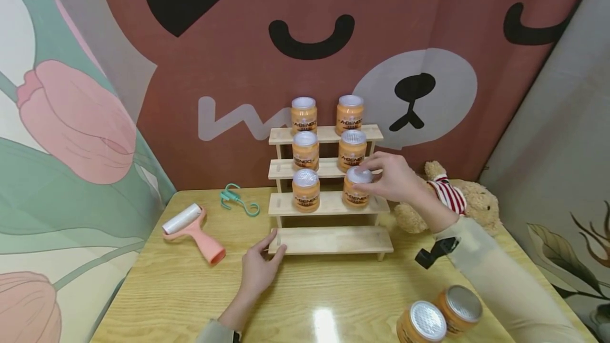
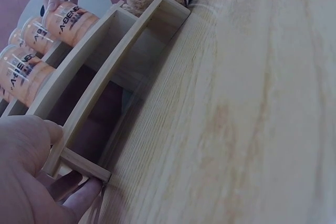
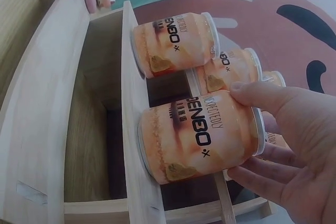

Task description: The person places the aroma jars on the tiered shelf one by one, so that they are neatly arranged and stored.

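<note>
A wooden tiered display stand (image 1: 333, 240) has four steps. Orange cans with silver lids stand in pairs on its upper three. My right hand (image 1: 392, 178) holds the right can (image 1: 356, 195) of the lowest pair near its lid, thumb on one side and fingers on the other. In the right wrist view that can (image 3: 202, 135) sits on its step. My left hand (image 1: 259, 266) grips the left end of the bottom step; the left wrist view shows the thumb above the board (image 2: 113, 66) and fingers beneath. Left of the held can stands another can (image 1: 306, 195).
Two more cans, one (image 1: 421, 324) in front of the other (image 1: 459, 308), stand at the table's front right. A pink lint roller (image 1: 202, 234) and a teal hook-like item (image 1: 238, 199) lie at left. A teddy bear (image 1: 469, 202) lies behind my right arm.
</note>
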{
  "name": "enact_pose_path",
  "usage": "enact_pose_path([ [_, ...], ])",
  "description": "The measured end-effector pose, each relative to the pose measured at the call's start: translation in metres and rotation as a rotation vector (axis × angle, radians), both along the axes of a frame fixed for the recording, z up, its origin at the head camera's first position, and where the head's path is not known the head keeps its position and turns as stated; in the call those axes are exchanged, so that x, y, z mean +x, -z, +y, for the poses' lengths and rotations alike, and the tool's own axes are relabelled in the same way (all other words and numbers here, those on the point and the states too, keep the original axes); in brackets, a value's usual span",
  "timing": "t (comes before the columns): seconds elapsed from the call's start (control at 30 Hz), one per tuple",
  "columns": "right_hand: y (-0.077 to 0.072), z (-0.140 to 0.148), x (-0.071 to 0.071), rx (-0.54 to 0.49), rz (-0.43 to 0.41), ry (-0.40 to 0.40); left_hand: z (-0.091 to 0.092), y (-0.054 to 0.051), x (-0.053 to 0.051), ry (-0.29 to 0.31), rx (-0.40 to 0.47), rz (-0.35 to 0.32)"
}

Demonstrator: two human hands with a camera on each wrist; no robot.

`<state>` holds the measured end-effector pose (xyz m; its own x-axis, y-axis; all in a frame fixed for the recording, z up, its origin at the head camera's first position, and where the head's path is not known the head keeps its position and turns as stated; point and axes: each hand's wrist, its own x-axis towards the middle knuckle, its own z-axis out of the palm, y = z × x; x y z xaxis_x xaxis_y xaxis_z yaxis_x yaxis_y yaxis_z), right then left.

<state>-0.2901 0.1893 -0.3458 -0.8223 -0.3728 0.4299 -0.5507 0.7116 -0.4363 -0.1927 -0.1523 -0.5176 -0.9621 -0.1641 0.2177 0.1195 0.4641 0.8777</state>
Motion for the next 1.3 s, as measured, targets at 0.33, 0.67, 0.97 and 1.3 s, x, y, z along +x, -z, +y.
enact_pose_path([
  [0.33,0.0,-0.001,0.006,-0.01,-0.036,0.02,-0.001,0.0,0.001,0.01,0.01,0.004],
  [0.67,-0.004,-0.001,0.024,0.041,0.117,0.018,-0.001,0.002,0.004,0.018,-0.003,0.015],
  [0.97,-0.015,0.018,0.055,0.033,0.161,-0.048,-0.002,0.001,-0.001,0.01,0.002,0.029],
  [1.3,-0.003,0.067,0.093,0.207,0.095,-0.126,-0.001,0.002,-0.001,0.013,0.021,-0.005],
])
